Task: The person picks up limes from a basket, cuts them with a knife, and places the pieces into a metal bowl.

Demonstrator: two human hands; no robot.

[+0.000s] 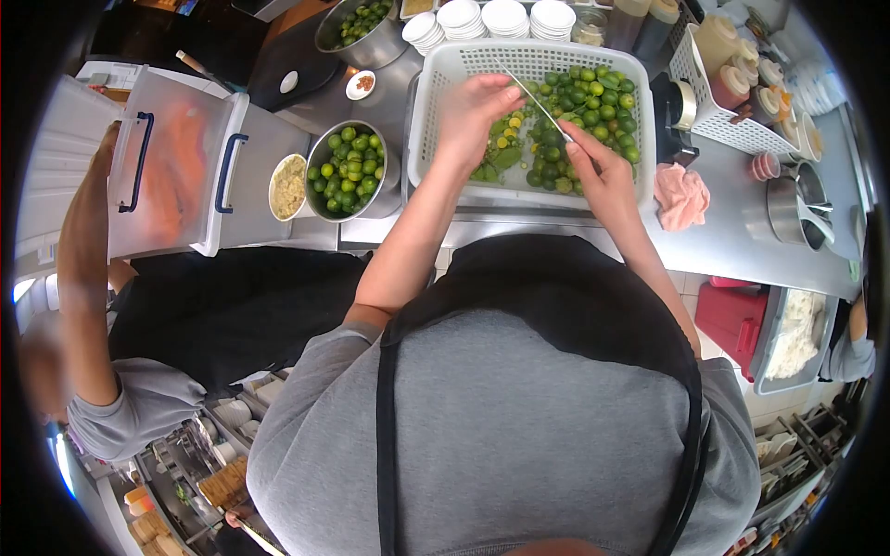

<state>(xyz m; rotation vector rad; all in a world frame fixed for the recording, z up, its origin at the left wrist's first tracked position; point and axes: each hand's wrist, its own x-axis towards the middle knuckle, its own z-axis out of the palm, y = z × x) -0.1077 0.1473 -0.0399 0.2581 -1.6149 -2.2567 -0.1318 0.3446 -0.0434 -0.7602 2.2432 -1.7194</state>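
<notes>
Over the white perforated basket (431,120), my right hand (598,167) grips a thin knife (542,107), its blade slanting up and to the left. My left hand (473,116) is raised above the basket's left part, fingers bent together near the blade's tip; whatever they hold is too small to make out. Green limes (598,111) fill the basket's right side. Yellowish cut pieces (505,134) and green leaves (501,159) lie in the middle, beside my left hand.
A steel pot of limes (391,167) and a bowl of pale food (289,187) stand left. A co-worker's arm (88,250) is at a plastic box (167,157). Right are a pink cloth (681,195), a bottle basket (714,116) and steel pots (783,208).
</notes>
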